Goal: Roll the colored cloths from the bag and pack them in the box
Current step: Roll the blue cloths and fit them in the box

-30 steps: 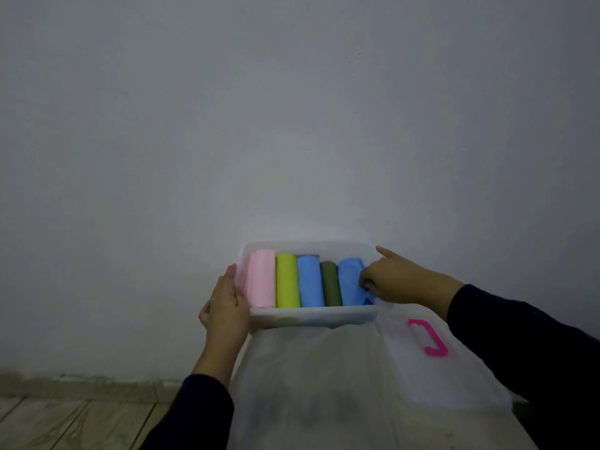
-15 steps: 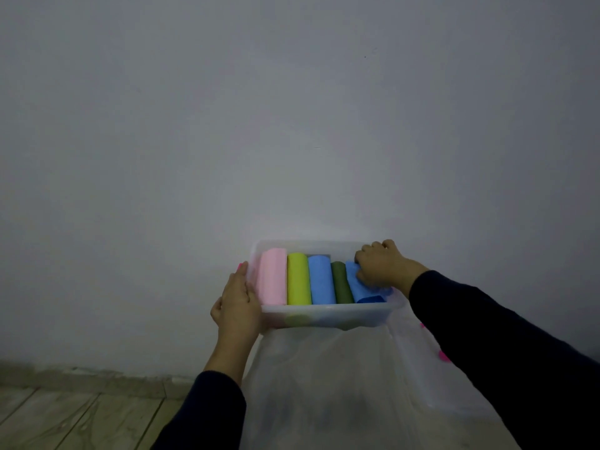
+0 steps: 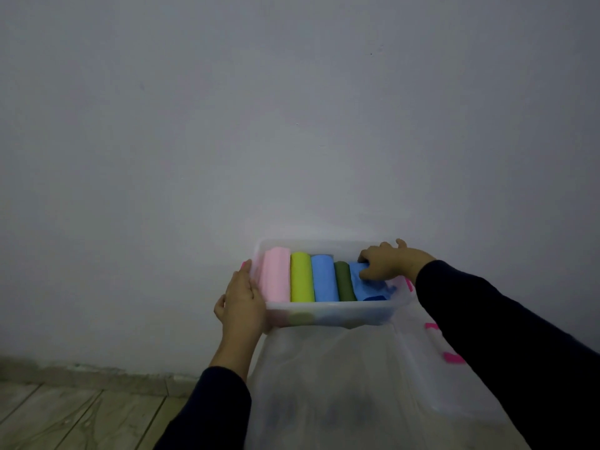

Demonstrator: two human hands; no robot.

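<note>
holding the clear plastic box (image 3: 331, 311) by its left end, the left hand (image 3: 242, 298) has its fingers and thumb wrapped around the box's side wall. inside the box five rolled cloths lie side by side, each running front to back: a pink roll (image 3: 276, 276) against the left wall, then a lime green roll (image 3: 302, 277), a light blue roll (image 3: 324, 277), a dark green roll (image 3: 344, 282), and a second blue cloth (image 3: 368, 287) at the right end, looser than the others and rumpled at its near edge. the right hand (image 3: 391, 263) reaches in from the right with its fingers curled down onto that last blue cloth, gripping it near its far end; the thumb lies on the cloth's top. the box rests on top of a large translucent bag (image 3: 324, 384), which fills the lower middle of the view and shows dark, blurred shapes inside it. bright pink handle parts (image 3: 451, 357) show beside the right forearm. both arms wear dark sleeves (image 3: 214, 407). a plain pale wall (image 3: 292, 125) stands behind, and a wooden floor (image 3: 65, 417) shows at lower left.
</note>
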